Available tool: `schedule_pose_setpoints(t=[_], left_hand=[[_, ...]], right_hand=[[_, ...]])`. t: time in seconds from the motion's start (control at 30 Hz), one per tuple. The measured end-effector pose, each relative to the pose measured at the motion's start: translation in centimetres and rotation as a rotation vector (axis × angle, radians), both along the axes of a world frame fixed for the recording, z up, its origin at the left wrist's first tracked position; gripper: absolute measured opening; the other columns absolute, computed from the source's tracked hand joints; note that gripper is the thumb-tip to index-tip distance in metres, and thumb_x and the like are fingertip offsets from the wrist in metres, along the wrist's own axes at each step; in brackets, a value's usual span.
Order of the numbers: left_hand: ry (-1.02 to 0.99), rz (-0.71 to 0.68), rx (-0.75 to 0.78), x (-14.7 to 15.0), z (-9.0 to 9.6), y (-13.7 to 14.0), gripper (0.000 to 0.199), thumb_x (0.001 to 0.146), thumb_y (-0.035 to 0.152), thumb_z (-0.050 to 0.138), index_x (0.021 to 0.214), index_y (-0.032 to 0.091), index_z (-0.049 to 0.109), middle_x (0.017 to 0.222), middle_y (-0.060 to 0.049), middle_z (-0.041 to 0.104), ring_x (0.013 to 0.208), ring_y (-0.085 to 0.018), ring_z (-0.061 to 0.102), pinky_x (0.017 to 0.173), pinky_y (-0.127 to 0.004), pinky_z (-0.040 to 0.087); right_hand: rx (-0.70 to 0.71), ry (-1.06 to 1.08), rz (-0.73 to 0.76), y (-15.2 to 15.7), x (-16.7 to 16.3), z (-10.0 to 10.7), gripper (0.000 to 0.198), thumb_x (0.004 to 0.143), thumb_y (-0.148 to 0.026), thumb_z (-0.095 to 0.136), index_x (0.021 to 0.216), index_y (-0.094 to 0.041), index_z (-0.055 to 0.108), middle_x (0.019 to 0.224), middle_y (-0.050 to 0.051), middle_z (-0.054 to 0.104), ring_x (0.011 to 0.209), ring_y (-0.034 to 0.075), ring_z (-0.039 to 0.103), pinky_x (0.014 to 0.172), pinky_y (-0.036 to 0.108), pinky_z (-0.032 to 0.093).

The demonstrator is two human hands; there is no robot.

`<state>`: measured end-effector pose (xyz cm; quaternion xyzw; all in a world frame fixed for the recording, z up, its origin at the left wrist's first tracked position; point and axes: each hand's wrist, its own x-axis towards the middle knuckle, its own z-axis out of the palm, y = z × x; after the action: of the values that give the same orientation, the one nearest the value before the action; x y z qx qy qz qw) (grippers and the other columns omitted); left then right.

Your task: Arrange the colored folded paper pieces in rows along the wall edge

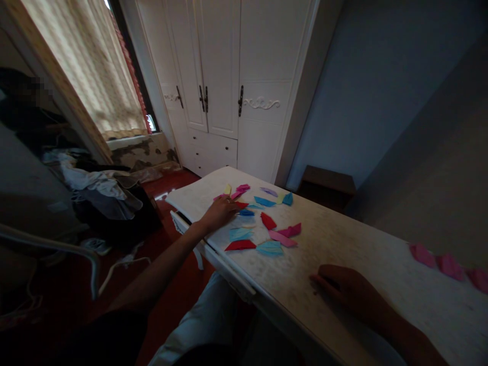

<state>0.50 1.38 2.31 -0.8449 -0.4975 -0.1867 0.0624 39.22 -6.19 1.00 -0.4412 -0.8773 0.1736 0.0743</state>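
Note:
My left hand reaches over the far left part of the white table. Its fingers are bent together, and whatever lies between them is hidden. Right at the fingertips is a red folded paper piece, with a dark blue folded piece just beside it. Around them are several folded paper pieces, such as a magenta one, a light blue one, a pink one and a red one. My right hand rests curled on the tabletop, apart from the papers.
Pink folded shapes stand in a row along the table's right edge. A white wardrobe is behind the table, and a dark low box is by the wall. Clothes are heaped at left; another person is at far left.

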Motion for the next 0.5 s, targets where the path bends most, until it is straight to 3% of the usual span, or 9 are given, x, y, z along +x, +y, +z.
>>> schedule_pose_setpoints(t=[0.13,0.27,0.4,0.5], left_hand=[[-0.125,-0.054,0.019,-0.3,0.5,-1.1,0.03,0.097,0.023,0.048,0.12,0.025,0.066,0.1,-0.007,0.072,0.096,-0.019,0.063,0.096,-0.036,0.041],[-0.251,-0.112,0.019,-0.5,0.5,-2.3,0.03,0.098,0.028,0.045,0.119,0.023,0.065,0.1,-0.008,0.072,0.093,-0.019,0.064,0.091,-0.033,0.045],[-0.425,0.007,0.011,-0.2,0.5,-3.7,0.028,0.096,0.031,0.046,0.104,0.017,0.069,0.096,-0.009,0.071,0.082,-0.019,0.067,0.075,-0.03,0.051],[-0.694,0.072,-0.075,0.1,0.6,-4.6,0.03,0.093,0.035,0.05,0.106,0.015,0.066,0.09,-0.007,0.07,0.068,-0.015,0.067,0.064,-0.026,0.052]], right_hand=[[0.008,0.003,-0.002,0.0,0.1,-0.2,0.044,0.097,-0.047,0.034,0.066,-0.021,0.049,0.065,0.004,0.061,0.06,0.018,0.058,0.058,0.028,0.036],[-0.008,0.004,-0.002,0.0,0.0,0.0,0.044,0.097,-0.047,0.033,0.066,-0.021,0.049,0.065,0.005,0.061,0.06,0.018,0.058,0.057,0.028,0.036],[-0.007,0.006,0.0,-0.1,-0.1,0.3,0.044,0.096,-0.047,0.034,0.064,-0.021,0.048,0.065,0.005,0.061,0.06,0.018,0.058,0.057,0.028,0.036],[0.001,0.018,0.006,0.0,-0.1,0.2,0.043,0.096,-0.046,0.034,0.064,-0.021,0.049,0.064,0.005,0.06,0.059,0.018,0.058,0.056,0.028,0.036]])
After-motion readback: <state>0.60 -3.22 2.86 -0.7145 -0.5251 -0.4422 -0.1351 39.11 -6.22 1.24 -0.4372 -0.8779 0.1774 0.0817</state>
